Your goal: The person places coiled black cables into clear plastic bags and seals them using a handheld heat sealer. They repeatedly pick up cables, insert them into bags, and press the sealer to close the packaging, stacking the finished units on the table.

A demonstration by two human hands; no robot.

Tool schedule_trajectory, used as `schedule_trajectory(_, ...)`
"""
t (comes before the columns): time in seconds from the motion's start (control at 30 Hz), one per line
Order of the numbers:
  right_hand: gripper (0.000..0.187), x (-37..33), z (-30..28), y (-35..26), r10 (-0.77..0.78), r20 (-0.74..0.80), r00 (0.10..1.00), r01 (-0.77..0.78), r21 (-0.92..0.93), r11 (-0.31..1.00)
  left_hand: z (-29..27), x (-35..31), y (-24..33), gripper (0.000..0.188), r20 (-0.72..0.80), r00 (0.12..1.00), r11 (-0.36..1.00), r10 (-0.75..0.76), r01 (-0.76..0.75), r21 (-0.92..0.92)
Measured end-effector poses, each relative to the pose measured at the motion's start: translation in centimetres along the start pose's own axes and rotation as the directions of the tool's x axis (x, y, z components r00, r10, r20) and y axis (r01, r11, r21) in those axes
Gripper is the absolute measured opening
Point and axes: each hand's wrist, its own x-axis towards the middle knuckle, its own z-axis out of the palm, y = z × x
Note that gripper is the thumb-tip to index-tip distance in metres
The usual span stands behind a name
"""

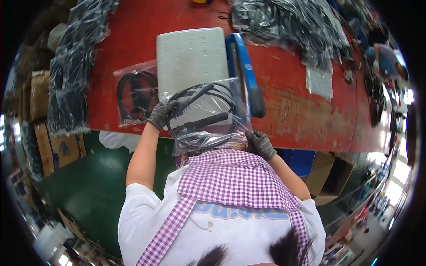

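Note:
A clear plastic bag (204, 128) holds a coiled black cable and black parts, one of them brush-like. It lies partly over a whitish block (191, 55) and reaches past the table's near edge. My left hand (162, 114), in a grey glove, is closed on the bag's left side. At its lower right corner, my gloved right hand (261, 145) pinches the plastic. Another clear bag with a coiled black cable (136, 95) rests just left of the block. Along the block's right side stands a long blue bar-shaped tool (248, 73) with a black end.
The red table (284, 122) has worn paint. Bagged dark goods (71, 84) line its left edge; more bags (284, 22) are heaped at the far right. An opened cardboard box (326, 175) stands below the table at right. Another person (386, 57) is at the far right.

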Motion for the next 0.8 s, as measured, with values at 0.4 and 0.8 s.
schedule_trajectory(0.4, 0.017, 9.8, -4.2, 2.6, -0.011, -0.006, 1.0, 0.007, -0.422, 0.907, 5.1, 12.0, 5.9, 0.014, -0.246, 0.879, 0.707, 0.408, -0.134, 0.695)
schedule_trajectory(0.8, 0.047, 7.5, -0.2, -9.3, -0.378, -0.179, 0.908, 0.16, -0.688, 0.708, 3.4, 14.2, 8.2, 0.026, -0.233, 0.86, 0.572, 0.455, -0.082, 0.816)
